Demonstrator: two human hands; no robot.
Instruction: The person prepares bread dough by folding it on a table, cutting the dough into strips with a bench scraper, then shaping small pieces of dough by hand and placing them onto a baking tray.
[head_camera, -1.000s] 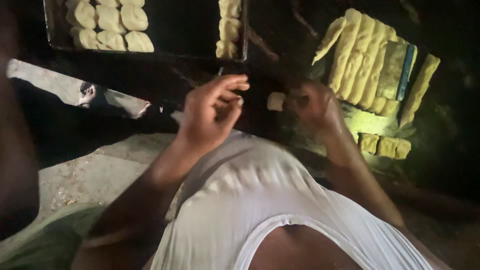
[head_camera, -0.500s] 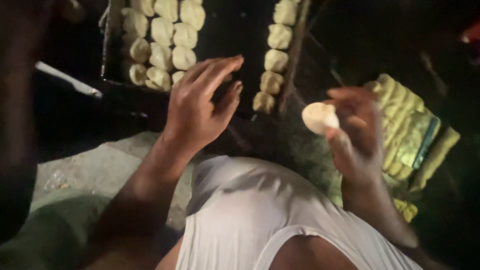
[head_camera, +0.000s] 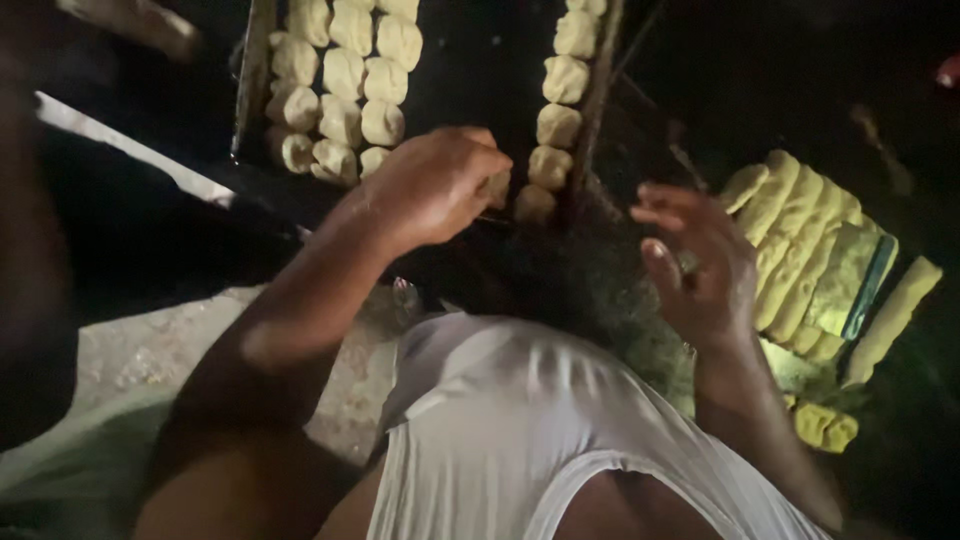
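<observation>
My left hand (head_camera: 430, 190) is closed around a pale dough ball (head_camera: 497, 186), of which only an edge shows between the fingers. It hovers at the near end of a dark tray (head_camera: 250, 95). The tray carries rows of dough balls on its left (head_camera: 345, 75) and a single column on its right (head_camera: 560, 95). My right hand (head_camera: 700, 270) is held up to the right of the tray, fingers spread and palm empty. It is close to a block of yellow dough strips (head_camera: 800, 245).
A dark teal flat tool (head_camera: 868, 285) lies on the yellow strips. Smaller cut dough pieces (head_camera: 825, 425) sit near my right forearm. My white vest (head_camera: 540, 430) fills the bottom centre. Pale rough ground (head_camera: 130, 350) shows at the lower left. The surroundings are very dark.
The dough ball that my right hand held is now in my left hand, which has closed and moved to the tray's near end. My right hand has opened and dropped slightly.
</observation>
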